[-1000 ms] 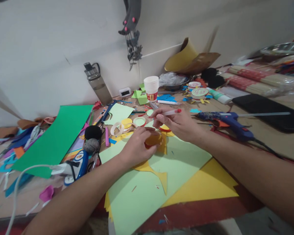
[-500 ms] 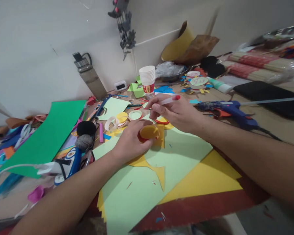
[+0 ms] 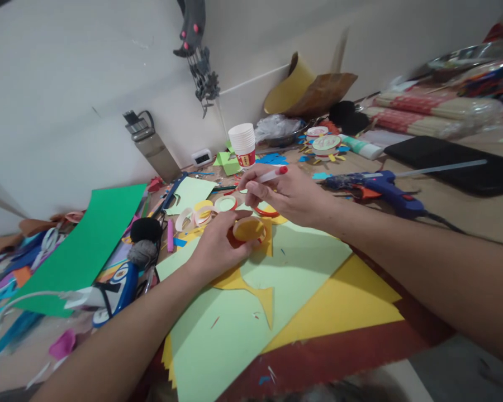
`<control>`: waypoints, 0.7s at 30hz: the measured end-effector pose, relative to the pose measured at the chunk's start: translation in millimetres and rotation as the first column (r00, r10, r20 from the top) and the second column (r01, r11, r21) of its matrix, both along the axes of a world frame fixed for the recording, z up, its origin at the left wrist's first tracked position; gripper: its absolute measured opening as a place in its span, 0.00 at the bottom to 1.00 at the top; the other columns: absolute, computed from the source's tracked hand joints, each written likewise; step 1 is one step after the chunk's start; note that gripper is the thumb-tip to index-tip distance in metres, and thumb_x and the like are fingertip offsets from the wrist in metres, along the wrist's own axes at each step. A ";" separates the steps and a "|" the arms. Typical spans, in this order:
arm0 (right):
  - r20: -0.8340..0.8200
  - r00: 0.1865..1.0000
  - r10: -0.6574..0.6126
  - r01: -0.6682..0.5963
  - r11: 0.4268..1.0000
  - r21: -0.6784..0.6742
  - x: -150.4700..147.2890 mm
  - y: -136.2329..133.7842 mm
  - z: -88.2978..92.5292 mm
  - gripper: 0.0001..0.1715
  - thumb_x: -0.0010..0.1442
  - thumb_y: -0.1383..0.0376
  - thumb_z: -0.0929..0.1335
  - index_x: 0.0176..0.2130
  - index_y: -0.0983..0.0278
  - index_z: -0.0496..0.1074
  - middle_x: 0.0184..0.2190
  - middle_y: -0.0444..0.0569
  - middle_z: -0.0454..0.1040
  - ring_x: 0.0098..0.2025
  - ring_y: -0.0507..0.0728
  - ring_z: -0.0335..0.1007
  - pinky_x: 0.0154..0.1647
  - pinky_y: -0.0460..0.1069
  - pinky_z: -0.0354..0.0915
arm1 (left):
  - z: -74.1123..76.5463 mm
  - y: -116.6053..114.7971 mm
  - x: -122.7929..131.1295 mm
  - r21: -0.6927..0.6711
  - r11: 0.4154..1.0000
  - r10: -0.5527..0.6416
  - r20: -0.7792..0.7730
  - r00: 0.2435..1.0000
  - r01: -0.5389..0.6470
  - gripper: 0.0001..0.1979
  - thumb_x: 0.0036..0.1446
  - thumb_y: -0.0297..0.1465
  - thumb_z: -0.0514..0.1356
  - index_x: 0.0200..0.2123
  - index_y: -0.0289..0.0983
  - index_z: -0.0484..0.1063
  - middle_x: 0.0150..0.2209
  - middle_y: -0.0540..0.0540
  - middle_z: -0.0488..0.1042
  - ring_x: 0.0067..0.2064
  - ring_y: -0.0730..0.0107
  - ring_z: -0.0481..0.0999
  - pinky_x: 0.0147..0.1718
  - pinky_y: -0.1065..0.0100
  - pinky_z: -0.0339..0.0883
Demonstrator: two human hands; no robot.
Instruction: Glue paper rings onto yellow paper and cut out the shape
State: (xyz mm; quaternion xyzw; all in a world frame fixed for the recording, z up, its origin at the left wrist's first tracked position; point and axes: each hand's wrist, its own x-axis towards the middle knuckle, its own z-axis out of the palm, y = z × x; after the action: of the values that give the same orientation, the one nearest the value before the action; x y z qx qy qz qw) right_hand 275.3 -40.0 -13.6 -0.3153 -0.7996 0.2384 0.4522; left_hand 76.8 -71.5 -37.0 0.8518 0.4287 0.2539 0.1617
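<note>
My left hand (image 3: 216, 245) is closed around a short paper-cup section (image 3: 261, 237) whose round face is a yellow paper disc (image 3: 250, 229). My right hand (image 3: 295, 192) grips a white pen (image 3: 269, 176) with a red end; its tip is hidden behind my fingers. The pen is held above and beyond the cup section, apart from it. Under the hands lie a yellow paper scrap (image 3: 251, 287) with curved cut edges and a pale green sheet (image 3: 218, 340). Just past my fingers lie a red ring (image 3: 266, 211) and a small round piece (image 3: 225, 203) with a pale green face.
Stacked paper cups (image 3: 242, 137) stand at the back, near a grey bottle (image 3: 153, 148). A blue glue gun (image 3: 392, 192) and a black flat case (image 3: 452, 164) lie on the right. On the left are a green sheet (image 3: 84, 240) and a white cable (image 3: 0, 318). Yellow sheets (image 3: 331, 307) lie underneath.
The camera view has shifted slightly, so most of the scene sits lower and further left. Both hands keep their holds, with little visible movement against the table.
</note>
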 end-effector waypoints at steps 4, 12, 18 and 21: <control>0.008 1.000 0.008 -0.008 1.000 0.006 -0.3 -0.6 0.7 0.16 0.68 0.59 0.60 0.38 0.66 0.71 0.27 0.47 0.77 0.30 0.53 0.73 0.33 0.48 0.63 | -1.9 1.6 -0.7 -0.022 1.000 0.007 -0.010 1.000 -0.007 0.19 0.52 0.37 0.65 0.47 0.39 0.72 0.46 0.45 0.78 0.44 0.63 0.75 0.42 0.62 0.68; 0.012 1.000 0.013 -0.013 1.000 -0.002 -1.6 -2.1 0.7 0.17 0.68 0.59 0.60 0.38 0.67 0.71 0.27 0.48 0.76 0.30 0.54 0.73 0.33 0.48 0.64 | -3.0 2.5 -0.9 -0.041 0.998 0.039 0.013 0.999 -0.038 0.21 0.50 0.36 0.67 0.48 0.40 0.72 0.46 0.46 0.77 0.44 0.65 0.76 0.43 0.63 0.69; 0.004 1.000 0.006 -0.006 1.000 0.010 -2.3 -3.9 0.7 0.19 0.68 0.56 0.60 0.37 0.66 0.71 0.27 0.48 0.76 0.30 0.54 0.73 0.32 0.48 0.63 | -4.6 3.4 -1.7 -0.048 0.998 0.043 0.038 0.998 -0.041 0.23 0.51 0.38 0.67 0.50 0.40 0.72 0.46 0.45 0.77 0.42 0.65 0.77 0.43 0.63 0.70; 0.018 1.000 0.007 -0.008 1.000 0.010 -2.1 -4.2 1.6 0.20 0.68 0.55 0.60 0.37 0.66 0.71 0.28 0.48 0.76 0.29 0.53 0.72 0.32 0.48 0.63 | -3.9 3.3 -1.8 -0.049 0.998 0.047 0.042 0.998 -0.045 0.23 0.51 0.38 0.67 0.50 0.40 0.71 0.46 0.45 0.77 0.41 0.65 0.77 0.42 0.63 0.70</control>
State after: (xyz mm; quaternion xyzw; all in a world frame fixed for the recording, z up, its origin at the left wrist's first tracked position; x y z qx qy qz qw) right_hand 273.3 -44.1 -11.9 -0.3122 -0.8059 0.2334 0.4457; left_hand 75.0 -68.2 -40.9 0.8320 0.4505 0.2655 0.1853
